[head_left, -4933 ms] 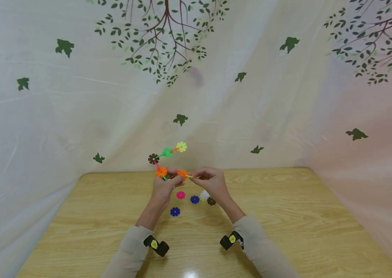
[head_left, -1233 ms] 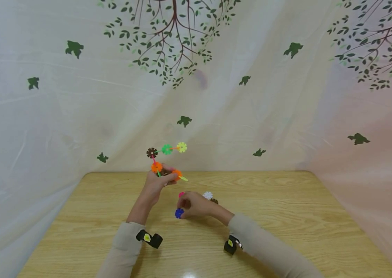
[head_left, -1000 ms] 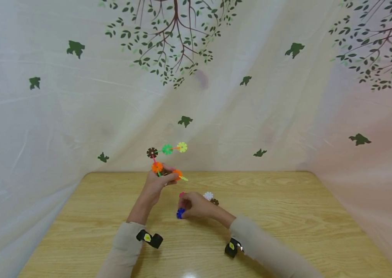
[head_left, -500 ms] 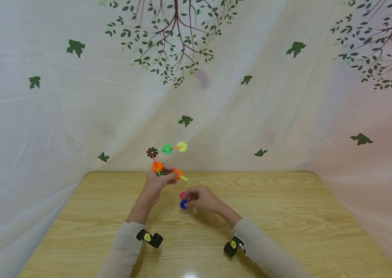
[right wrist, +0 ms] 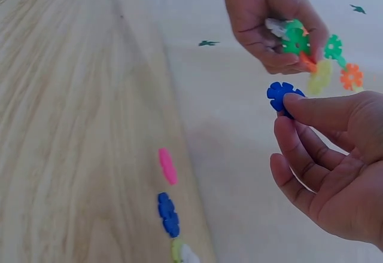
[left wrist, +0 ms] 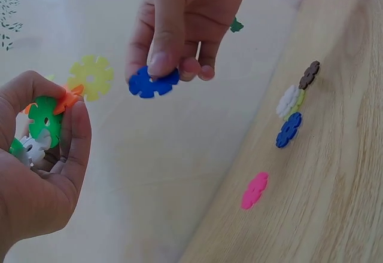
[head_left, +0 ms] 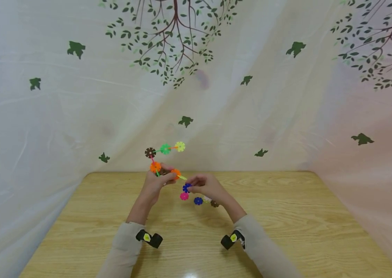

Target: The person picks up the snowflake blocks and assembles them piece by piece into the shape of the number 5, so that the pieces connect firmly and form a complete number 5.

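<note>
My left hand (head_left: 153, 187) grips a chain of slotted plastic snowflake discs by an orange disc (head_left: 176, 173). From that hand the chain bends up through another orange disc (head_left: 155, 166), a brown one (head_left: 150, 153) and a green one (head_left: 165, 149) to a yellow disc (head_left: 180, 146). Another yellow disc (left wrist: 91, 78) sticks out past my left fingertips. My right hand (head_left: 211, 188) pinches a blue snowflake disc (right wrist: 283, 97) between thumb and finger, a short gap from that yellow disc. Green and white discs (left wrist: 36, 147) show inside my left palm, partly covered.
On the wooden table (head_left: 269, 231) lie a pink disc (head_left: 184, 196), another blue disc (head_left: 198, 200), a white disc (left wrist: 288, 100) overlapping a yellow one, and a brown disc (head_left: 215, 203). A pale cloth printed with leaves (head_left: 217, 108) hangs behind the table.
My right hand let go of the chain's yellow end, picked the nearer blue disc off the table and lifted it up and forward, close to the chain. The left hand keeps its grip.
</note>
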`<action>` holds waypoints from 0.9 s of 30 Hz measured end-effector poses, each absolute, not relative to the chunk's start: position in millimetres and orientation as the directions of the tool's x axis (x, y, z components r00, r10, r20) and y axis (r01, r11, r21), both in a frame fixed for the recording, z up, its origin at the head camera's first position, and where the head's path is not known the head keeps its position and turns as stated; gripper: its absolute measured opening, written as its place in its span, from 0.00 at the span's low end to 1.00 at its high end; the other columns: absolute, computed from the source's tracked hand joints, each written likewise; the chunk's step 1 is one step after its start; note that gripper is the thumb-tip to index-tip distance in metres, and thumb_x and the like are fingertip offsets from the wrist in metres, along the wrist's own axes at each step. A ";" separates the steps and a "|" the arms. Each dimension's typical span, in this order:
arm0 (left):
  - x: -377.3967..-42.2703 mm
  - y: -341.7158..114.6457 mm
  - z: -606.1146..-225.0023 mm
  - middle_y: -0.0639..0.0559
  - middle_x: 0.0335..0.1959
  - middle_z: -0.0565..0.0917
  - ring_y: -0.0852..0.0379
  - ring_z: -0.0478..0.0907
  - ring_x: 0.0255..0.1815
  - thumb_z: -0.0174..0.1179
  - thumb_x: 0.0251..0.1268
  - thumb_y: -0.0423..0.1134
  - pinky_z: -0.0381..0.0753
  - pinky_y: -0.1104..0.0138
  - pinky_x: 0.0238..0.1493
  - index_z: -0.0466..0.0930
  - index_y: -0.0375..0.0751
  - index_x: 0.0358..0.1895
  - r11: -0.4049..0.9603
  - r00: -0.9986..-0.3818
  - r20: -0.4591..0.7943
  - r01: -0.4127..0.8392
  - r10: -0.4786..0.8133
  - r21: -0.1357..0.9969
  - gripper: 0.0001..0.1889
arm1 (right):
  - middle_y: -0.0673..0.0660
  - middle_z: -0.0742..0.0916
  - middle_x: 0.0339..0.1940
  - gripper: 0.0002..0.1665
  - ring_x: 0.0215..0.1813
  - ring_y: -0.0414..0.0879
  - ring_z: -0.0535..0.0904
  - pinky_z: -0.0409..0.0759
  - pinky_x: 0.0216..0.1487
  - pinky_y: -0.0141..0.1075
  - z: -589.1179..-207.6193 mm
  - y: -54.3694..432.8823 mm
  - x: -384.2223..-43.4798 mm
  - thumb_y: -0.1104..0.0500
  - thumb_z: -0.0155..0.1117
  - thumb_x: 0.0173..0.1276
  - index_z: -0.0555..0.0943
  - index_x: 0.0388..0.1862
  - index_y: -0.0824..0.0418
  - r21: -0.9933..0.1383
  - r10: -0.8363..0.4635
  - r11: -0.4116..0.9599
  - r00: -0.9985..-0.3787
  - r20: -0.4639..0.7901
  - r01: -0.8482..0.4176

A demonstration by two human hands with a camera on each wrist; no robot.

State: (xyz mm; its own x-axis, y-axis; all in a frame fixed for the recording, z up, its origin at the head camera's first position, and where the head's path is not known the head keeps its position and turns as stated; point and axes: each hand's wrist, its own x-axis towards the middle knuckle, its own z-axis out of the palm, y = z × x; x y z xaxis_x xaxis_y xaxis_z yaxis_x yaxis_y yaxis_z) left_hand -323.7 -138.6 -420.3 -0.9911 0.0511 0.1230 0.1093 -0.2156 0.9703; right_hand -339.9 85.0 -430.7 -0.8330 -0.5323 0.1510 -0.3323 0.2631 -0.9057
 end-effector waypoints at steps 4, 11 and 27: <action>-324.0 -140.3 -419.3 0.56 0.33 0.86 0.59 0.84 0.33 0.64 0.66 0.26 0.89 0.67 0.42 0.79 0.44 0.38 -0.218 -0.991 0.127 0.115 0.043 0.969 0.08 | 0.57 0.88 0.37 0.11 0.39 0.49 0.85 0.87 0.50 0.53 -422.3 86.8 -338.5 0.63 0.70 0.69 0.85 0.48 0.66 -0.921 -0.501 0.237 -0.851 0.156 -0.308; -322.2 -142.3 -416.7 0.55 0.33 0.86 0.60 0.84 0.32 0.65 0.66 0.26 0.89 0.67 0.42 0.80 0.44 0.38 -0.222 -0.990 0.137 0.125 0.038 0.967 0.08 | 0.54 0.87 0.34 0.11 0.37 0.49 0.84 0.85 0.41 0.32 -413.3 88.8 -335.7 0.66 0.70 0.68 0.84 0.47 0.69 -0.943 -0.470 0.164 -0.864 0.183 -0.289; -320.6 -142.8 -415.3 0.56 0.32 0.86 0.60 0.84 0.31 0.64 0.65 0.25 0.88 0.68 0.40 0.80 0.44 0.37 -0.218 -0.988 0.151 0.138 0.041 0.966 0.08 | 0.64 0.88 0.37 0.11 0.32 0.43 0.84 0.88 0.39 0.36 -413.0 92.5 -333.9 0.67 0.69 0.68 0.81 0.46 0.74 -0.950 -0.367 0.059 -0.892 0.265 -0.306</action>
State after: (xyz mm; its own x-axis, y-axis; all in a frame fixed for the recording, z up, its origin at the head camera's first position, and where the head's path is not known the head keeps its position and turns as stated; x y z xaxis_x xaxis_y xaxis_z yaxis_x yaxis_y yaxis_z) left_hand -320.6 -142.8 -415.3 -0.9877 0.0410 0.1508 0.1384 -0.2182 0.9660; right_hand -333.9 92.5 -413.0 -0.8919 -0.3666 0.2647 -0.3063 0.0593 -0.9501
